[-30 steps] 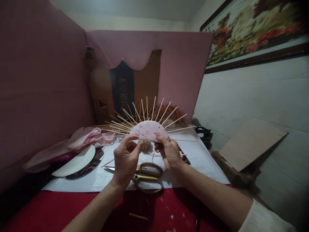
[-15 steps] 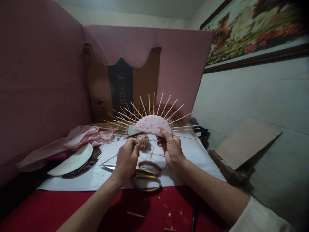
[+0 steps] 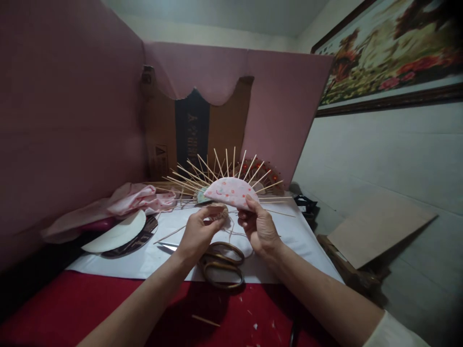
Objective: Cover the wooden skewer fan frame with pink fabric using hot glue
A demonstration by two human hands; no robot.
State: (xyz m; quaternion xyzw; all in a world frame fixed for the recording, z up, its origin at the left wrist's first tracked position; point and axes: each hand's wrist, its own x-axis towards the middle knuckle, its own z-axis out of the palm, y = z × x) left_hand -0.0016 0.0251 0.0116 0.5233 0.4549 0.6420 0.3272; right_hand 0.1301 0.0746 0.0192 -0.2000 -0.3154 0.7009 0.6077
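My right hand [image 3: 263, 229] pinches the lower right corner of a pink spotted fabric half-circle [image 3: 231, 192], thumb on its face. Thin wooden sticks [image 3: 258, 166] fan out from its curved edge. My left hand [image 3: 200, 231] is below the half-circle's left end, thumb and fingers parted with a gap between them. Just behind those fingertips is a ball of twine [image 3: 221, 214], partly hidden; I cannot tell whether they touch it. Beneath the hands lie large scissors [image 3: 224, 262] with bronze-coloured handles, their blades partly behind my left hand.
On the white sheet [image 3: 289, 246], left, lie a white half-circle [image 3: 115, 234], a dark patterned piece [image 3: 139, 238] and crumpled pink cloth [image 3: 133, 197]. Behind the held piece are a greenish half-circle [image 3: 203, 195] and a red-dotted fan [image 3: 273, 173]. Red cloth [image 3: 155, 308] covers the front, with scraps.
My left hand's fingers have gone from a closed pinch to parted, near the twine ball. My right hand still holds the half-circle. The whole view has shifted slightly.
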